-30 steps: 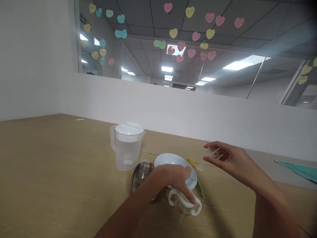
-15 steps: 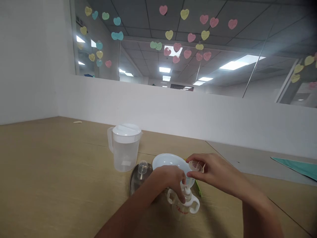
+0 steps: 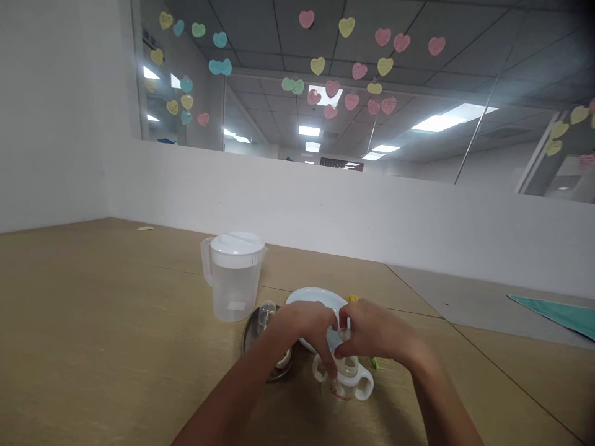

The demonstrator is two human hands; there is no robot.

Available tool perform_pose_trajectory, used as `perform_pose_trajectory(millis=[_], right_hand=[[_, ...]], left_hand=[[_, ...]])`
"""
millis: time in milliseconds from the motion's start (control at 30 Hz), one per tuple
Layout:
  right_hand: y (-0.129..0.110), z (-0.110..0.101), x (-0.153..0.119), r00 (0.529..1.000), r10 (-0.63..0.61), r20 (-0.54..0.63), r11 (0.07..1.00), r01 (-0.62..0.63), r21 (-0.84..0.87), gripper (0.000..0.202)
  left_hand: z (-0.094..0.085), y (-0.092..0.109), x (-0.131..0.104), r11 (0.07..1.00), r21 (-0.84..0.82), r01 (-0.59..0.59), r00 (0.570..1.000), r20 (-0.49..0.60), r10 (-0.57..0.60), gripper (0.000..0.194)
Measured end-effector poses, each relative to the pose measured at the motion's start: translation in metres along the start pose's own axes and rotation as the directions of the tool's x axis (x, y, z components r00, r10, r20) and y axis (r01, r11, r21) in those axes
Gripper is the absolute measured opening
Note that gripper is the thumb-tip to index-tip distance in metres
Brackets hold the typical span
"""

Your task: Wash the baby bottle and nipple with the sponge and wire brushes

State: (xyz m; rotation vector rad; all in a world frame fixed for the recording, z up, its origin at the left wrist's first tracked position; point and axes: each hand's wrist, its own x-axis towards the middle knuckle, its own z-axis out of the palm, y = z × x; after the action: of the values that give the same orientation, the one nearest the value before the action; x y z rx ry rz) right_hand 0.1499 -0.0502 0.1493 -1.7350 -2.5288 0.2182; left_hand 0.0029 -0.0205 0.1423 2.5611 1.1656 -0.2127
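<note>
A clear baby bottle with red print and two white side handles stands upright on the table, its mouth uncovered. My left hand reaches over from the left, thumb and fingers around the bottle's neck. My right hand is just above the mouth, thumb and fingers pinched on a small clear plastic piece, mostly hidden by the fingers. Behind both hands lies a white oval plate. To the left, a round dark metal tray carries a clear dome-shaped cap and a white ring-like part, partly covered by my left forearm.
A lidded translucent pitcher of water stands behind the tray. Something yellow and a green tip show beside the plate. A teal sheet lies at the far right. A white wall bounds the table's back.
My right hand has moved left and down to the bottle's mouth with the clear piece. The white thing at the mouth no longer shows. My left hand stays at the neck.
</note>
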Motion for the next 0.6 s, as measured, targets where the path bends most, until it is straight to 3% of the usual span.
perform_pose_trajectory(millis=[133, 333, 600], right_hand=[[-0.006, 0.008, 0.005, 1.000, -0.006, 0.002, 1.000, 0.006, -0.025, 0.039], [-0.002, 0.009, 0.004, 1.000, 0.017, -0.025, 0.997, -0.019, -0.078, 0.039], [-0.014, 0.003, -0.005, 0.990, 0.069, -0.125, 0.992, -0.081, -0.092, 0.026]], left_hand=[[-0.011, -0.024, -0.012, 0.987, 0.003, 0.162, 0.978, -0.132, -0.160, 0.077], [-0.023, -0.060, -0.019, 0.854, 0.031, 0.519, 0.844, -0.180, -0.506, 0.067], [0.001, -0.081, 0.020, 0.819, 0.031, 0.573, 0.820, -0.016, -0.573, 0.041]])
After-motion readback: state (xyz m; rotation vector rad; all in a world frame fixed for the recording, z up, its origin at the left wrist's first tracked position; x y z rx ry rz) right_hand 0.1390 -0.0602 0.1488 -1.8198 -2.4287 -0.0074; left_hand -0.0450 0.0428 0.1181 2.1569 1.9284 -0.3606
